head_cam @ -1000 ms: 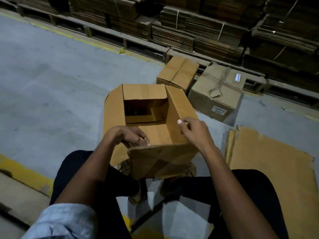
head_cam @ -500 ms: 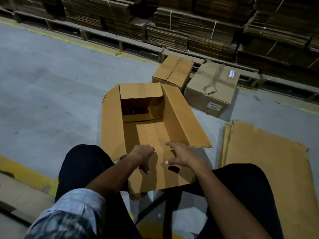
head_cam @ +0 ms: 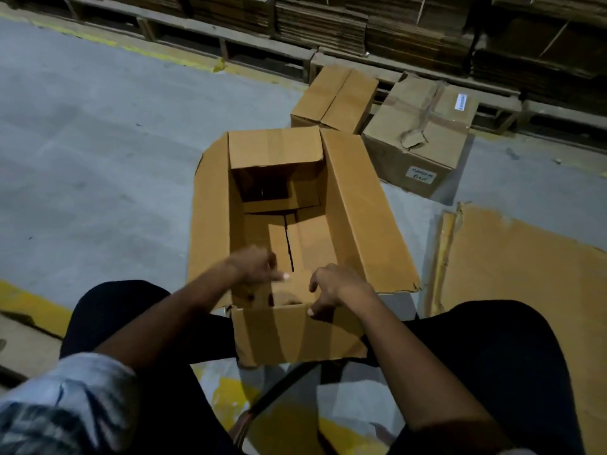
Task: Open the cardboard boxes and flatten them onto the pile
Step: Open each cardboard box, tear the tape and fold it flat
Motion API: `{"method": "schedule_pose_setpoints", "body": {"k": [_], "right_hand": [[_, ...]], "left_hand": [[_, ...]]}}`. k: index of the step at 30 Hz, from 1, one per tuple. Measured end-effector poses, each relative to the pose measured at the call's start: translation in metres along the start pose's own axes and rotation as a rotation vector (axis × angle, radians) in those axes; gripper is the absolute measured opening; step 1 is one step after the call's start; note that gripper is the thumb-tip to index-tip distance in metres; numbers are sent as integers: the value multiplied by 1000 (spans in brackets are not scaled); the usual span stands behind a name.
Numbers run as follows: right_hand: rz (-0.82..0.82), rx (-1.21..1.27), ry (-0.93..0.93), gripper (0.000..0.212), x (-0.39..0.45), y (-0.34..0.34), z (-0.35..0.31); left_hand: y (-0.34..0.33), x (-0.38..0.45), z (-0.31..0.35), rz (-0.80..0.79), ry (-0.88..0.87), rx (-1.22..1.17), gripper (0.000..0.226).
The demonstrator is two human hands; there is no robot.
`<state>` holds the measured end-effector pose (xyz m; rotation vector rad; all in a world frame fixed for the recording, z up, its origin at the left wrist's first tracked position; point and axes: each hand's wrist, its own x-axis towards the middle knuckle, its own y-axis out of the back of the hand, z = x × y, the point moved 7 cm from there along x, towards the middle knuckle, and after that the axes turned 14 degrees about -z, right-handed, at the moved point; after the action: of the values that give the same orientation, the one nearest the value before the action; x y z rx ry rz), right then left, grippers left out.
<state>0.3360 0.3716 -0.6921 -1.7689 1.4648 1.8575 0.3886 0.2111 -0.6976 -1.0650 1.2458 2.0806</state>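
Note:
An open cardboard box (head_cam: 358, 205) stands on the floor between my knees, all top flaps folded outward. Its bottom flaps show inside, with a dark seam between them. My left hand (head_cam: 254, 267) is motion-blurred just inside the box's near end, fingers partly curled, and its hold is unclear. My right hand (head_cam: 335, 287) grips the near wall, fingers inside and thumb on the near flap (head_cam: 295, 336), which hangs toward me. The pile of flattened cardboard (head_cam: 525, 274) lies on the floor to the right.
A closed box (head_cam: 335, 96) and a taped box with labels (head_cam: 417, 139) stand behind the open one. Pallets of bundled flat cardboard (head_cam: 328, 24) line the back. Bare grey floor (head_cam: 98, 159) stretches to the left. A yellow painted line (head_cam: 29, 307) runs at the near left.
The near flap, held raised by both hands a second ago, is folded down toward me. The right long flap has swung outward. Both hands dropped to the box's near end.

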Motion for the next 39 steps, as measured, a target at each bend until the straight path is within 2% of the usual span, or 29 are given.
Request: {"method": "schedule_pose_setpoints", "body": {"k": [2,4,8,10,12,15,17,20,22,25,27,31,34,39], "right_hand": [[-58,-63,-32,67,4,-2,-4],[-135,-84,-59,69,10,-3,-5],[-353,153,-66,79,20,4,-1],[-413,251,-79,80,23,12,4],[-453,344,-103,81,28,18,10],[-498,401,-145,87,46,24,13],[-585,406,-187,93,58,22,12],[-694,512,-198,92,67,18,3],[-619,581,-106,87,78,23,-6],[-306,556,60,82,98,44,-16],[-83,558,138,78,107,66,-17],[166,619,219,75,112,105,-16],[266,619,191,76,108,135,-10],[501,653,75,85,92,205,25]], "left_hand": [[45,1,-21,261,148,167,61],[80,6,-42,390,258,131,70],[109,31,-89,377,365,-232,88],[108,48,-103,333,396,-403,100],[101,64,-107,305,385,-594,101],[95,82,-97,273,331,-695,92],[95,87,-89,280,298,-705,80],[101,86,-95,331,322,-639,34],[105,84,-99,325,350,-618,8],[111,80,-85,315,325,-545,10],[120,74,-74,375,266,-495,6],[140,55,-60,485,74,-539,10],[153,34,-42,545,-22,-503,13],[185,-5,-19,757,-128,-404,13]]}}
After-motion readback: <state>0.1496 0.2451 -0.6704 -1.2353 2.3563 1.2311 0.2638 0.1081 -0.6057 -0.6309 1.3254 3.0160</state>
